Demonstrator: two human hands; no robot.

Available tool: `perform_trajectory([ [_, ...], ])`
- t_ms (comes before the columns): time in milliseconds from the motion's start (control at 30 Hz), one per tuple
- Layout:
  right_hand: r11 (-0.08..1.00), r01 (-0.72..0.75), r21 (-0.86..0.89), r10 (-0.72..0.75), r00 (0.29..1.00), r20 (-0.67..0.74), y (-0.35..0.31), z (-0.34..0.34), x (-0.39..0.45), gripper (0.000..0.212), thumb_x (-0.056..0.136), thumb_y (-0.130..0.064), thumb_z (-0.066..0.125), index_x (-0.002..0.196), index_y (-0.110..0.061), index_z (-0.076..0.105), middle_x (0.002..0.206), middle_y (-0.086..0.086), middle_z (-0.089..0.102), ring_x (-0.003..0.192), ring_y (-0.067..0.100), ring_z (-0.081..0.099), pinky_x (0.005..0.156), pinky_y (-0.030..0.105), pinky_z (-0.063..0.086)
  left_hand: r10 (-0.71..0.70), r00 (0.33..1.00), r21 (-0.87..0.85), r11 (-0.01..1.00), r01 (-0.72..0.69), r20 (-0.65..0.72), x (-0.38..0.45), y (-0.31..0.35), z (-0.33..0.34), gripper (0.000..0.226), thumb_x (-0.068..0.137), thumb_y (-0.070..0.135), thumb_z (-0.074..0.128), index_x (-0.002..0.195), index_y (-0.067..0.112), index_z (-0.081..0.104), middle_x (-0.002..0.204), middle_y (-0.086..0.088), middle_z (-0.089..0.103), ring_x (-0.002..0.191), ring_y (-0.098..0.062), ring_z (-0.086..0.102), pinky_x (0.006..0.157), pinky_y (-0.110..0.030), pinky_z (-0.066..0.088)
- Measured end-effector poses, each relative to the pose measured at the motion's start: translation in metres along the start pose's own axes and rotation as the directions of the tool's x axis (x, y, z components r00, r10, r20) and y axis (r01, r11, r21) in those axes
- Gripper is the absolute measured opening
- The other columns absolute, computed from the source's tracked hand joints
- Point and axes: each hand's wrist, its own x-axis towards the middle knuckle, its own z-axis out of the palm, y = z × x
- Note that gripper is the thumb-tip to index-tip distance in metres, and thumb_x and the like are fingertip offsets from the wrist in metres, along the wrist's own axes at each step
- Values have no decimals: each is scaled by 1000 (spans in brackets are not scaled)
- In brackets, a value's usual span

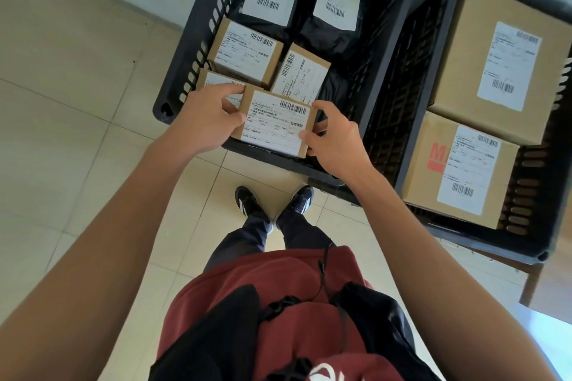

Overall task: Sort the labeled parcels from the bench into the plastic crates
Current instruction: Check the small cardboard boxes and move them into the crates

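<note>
Parcels already fill both crates — 7 sorted; both hands, left (205, 120) and right (332, 139), pinch a small labeled box (275, 124) over the left crate (185, 71) — the table's remainder is unseen.

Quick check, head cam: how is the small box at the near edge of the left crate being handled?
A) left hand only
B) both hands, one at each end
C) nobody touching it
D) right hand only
B: the left hand and right hand grip opposite ends of the small box over the near edge of the left crate.

Parcel-sorting room; black crates (198, 49), labelled parcels (495, 62)
</note>
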Motion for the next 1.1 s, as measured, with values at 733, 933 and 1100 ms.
perform_trajectory([
  [733, 999, 24, -22, -24, 1000, 10, 16, -2, 1, 46, 102, -10, 62, 145, -20, 51, 125, 1, 72, 86, 9, 71, 54, 13, 54, -11, 996, 49, 999, 7, 84, 2, 15, 6, 45, 102, 12, 61, 146, 25, 57, 124, -4, 73, 116, -22, 67, 69, -13, 46],
  [933, 999, 9, -38, -8, 1000, 15, 22, 6, 8, 52, 101, -11, 63, 150, -20, 46, 130, 3, 69, 92, 12, 68, 58, 11, 56, -23, 997, 77, 997, 17, 69, 2, 18, 10, 45, 100, 10, 64, 143, 22, 58, 125, -6, 73, 119, -24, 67, 90, -30, 51],
  [1100, 996, -3, -89, 3, 1000, 0, 21, 4, 5, 40, 101, -10, 60, 139, -20, 52, 124, 3, 70, 89, 18, 72, 60, 23, 62, 9, 997, 104, 994, -17, 83, 6, 19, 10, 43, 101, 11, 63, 142, 22, 60, 120, -5, 74, 107, -19, 67, 91, -33, 53],
])
